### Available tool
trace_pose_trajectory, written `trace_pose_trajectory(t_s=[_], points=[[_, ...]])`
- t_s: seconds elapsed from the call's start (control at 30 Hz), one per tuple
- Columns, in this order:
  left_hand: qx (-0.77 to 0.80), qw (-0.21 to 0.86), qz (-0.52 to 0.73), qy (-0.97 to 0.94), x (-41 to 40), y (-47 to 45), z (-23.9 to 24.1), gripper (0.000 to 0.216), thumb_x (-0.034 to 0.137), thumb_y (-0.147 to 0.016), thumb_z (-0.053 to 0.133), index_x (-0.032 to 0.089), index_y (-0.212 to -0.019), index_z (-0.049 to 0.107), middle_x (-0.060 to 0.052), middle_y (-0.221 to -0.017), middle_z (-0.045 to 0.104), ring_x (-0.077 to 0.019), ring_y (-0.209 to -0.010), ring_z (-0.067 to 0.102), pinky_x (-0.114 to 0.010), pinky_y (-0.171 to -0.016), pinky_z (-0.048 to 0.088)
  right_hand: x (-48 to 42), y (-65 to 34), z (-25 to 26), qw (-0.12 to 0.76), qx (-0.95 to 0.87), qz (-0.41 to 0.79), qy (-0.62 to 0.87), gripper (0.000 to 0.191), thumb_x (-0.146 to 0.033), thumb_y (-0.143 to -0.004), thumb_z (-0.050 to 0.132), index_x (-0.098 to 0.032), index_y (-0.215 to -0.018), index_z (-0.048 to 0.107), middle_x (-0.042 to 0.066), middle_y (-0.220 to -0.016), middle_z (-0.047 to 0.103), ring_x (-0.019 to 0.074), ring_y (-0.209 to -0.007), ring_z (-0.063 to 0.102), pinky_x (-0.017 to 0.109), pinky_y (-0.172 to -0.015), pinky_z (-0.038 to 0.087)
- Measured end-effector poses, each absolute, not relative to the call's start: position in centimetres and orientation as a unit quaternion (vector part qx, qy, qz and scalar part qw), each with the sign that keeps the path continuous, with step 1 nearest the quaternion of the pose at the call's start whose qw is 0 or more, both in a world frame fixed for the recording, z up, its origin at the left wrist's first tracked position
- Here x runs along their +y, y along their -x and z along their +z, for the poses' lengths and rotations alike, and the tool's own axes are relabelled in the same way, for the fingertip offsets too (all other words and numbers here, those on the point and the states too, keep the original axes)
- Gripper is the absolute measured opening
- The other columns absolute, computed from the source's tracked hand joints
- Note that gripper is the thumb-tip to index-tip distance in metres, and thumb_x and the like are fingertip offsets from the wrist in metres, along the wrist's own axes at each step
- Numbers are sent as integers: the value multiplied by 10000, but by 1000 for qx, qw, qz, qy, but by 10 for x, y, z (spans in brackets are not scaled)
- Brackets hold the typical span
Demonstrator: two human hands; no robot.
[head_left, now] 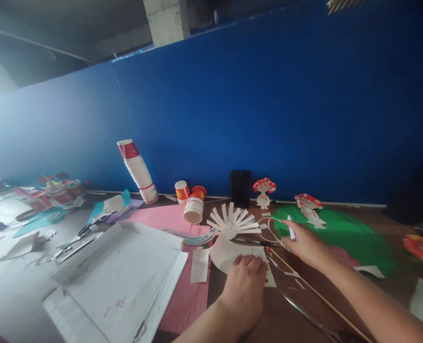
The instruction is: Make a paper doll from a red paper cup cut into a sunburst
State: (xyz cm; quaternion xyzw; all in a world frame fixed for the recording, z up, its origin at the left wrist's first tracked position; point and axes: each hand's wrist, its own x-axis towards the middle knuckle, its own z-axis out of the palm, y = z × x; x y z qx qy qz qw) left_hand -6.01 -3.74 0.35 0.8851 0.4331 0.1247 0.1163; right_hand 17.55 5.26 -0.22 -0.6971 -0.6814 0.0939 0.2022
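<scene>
My left hand (245,286) lies on a white paper piece (224,255) with a rounded end, its fingers curled under and pressed together. Whatever is beneath those fingers is hidden. A short white stick (291,230), perhaps a marker, is pinched between the thumb and fingers of my right hand (302,242). Just beyond both hands sits a paper cutout (230,229) with a small drawn face and white strips fanning out around it. A dark pen (252,242) lies below this cutout. By my right hand is a thin pale loop (268,226).
Scissors (306,314) lie in front, near a long thin strand (331,305). Left are an open white box (122,276), pink paper (186,305) and stacked paper cups (140,174). A phone (240,186) and paper doll (264,193) stand against the blue partition (268,105). Another doll (310,209) rests on green paper (361,233).
</scene>
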Motion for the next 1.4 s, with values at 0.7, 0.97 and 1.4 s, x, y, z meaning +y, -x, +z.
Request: trace_pose_trajectory(t_s=[0.7,0.97,1.4], points=[[432,106,110,-889,-38,60,6,381,211,-943,405,137,-1259,603,-120,-1258,619,-281,-1136,539,-437,-1042,430,21,-169,31,345,-645,232,641,514,-595,-899,462,-239,-1200,678,39,-868,790,178,-618,700,296,-598,549],[438,97,101,-888,-39,60,10,386,196,-948,391,149,-1276,589,-116,-1291,609,-272,-1161,530,-429,-1073,403,-31,-154,26,388,-633,272,612,503,-609,-866,522,-270,-1195,694,25,-785,772,196,-664,724,284,-625,589],[435,116,96,-888,-40,60,19,360,181,-903,423,136,-1205,615,-111,-1182,637,-270,-1095,549,-428,-1038,434,-40,-152,8,411,-638,274,590,399,-546,-892,534,-306,-1169,693,19,-885,781,205,-726,741,304,-659,619]])
